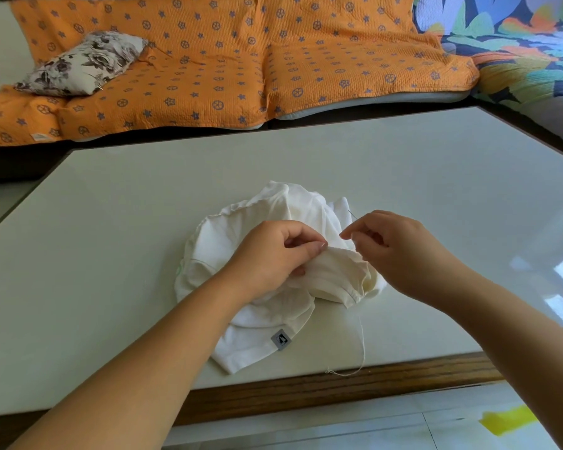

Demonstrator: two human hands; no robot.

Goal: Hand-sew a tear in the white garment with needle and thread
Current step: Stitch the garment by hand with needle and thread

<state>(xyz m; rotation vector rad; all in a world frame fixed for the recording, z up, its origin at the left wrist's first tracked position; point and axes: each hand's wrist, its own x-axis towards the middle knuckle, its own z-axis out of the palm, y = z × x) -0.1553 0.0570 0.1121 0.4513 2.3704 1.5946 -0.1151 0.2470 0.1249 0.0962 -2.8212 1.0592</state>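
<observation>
In left fingers (pixel 309 250), garment (pixel 332 276); needle (pixel 352 215) perhaps right.

Passable: tabletop (pixel 111 248), bare left, right and beyond the cloth.
Obstacle: bunched white garment (pixel 306 203), mid-table.
Snag: thread (pixel 363 345) trailing to the near edge.

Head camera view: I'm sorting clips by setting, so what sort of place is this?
Most likely a home living room: an orange patterned sofa cover with a flowered cushion lying on it, and in front a low white table where the white garment is being sewn.
</observation>
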